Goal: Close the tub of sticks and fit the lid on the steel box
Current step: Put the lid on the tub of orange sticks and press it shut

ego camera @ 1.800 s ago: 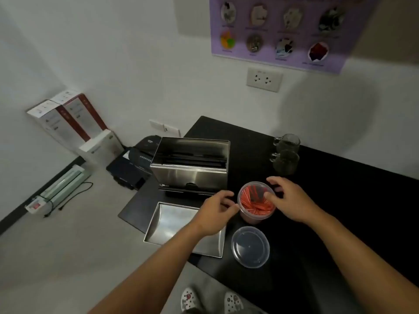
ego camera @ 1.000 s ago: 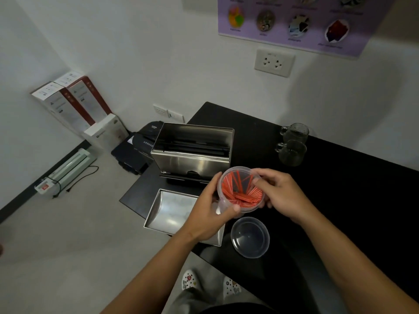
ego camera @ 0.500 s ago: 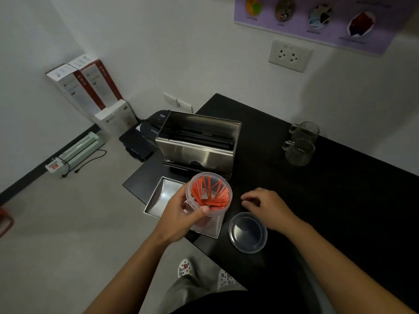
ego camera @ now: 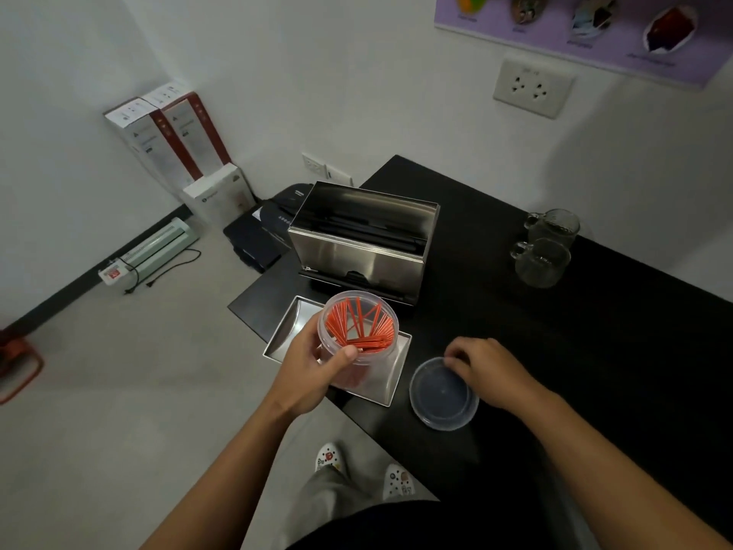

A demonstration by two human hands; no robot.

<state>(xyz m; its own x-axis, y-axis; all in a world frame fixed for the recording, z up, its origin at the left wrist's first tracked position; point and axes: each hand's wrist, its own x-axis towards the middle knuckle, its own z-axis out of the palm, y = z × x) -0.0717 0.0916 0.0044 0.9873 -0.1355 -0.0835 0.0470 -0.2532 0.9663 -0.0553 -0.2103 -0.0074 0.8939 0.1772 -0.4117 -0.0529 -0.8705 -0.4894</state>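
My left hand (ego camera: 313, 367) grips a clear round tub of orange-red sticks (ego camera: 359, 327), held lidless above the flat steel lid (ego camera: 386, 385). That steel lid lies on the black table (ego camera: 555, 331) near its front left corner. The tub's clear round lid (ego camera: 438, 394) lies flat on the table to the right. My right hand (ego camera: 488, 369) rests at that lid's far right rim, fingers curled down onto its edge; whether they pinch it is unclear. The open steel box (ego camera: 363, 242) stands behind, with dark items inside.
Two glass mugs (ego camera: 545, 248) stand at the back right of the table. On the floor to the left are white and red cartons (ego camera: 174, 148), a dark device (ego camera: 261, 236) and a laminator (ego camera: 156, 248). My feet (ego camera: 365, 470) show below the table's front edge.
My left hand has lifted the tub off the table and brought it left over the steel lid. My right hand let go of the tub and came down to the clear lid's rim.
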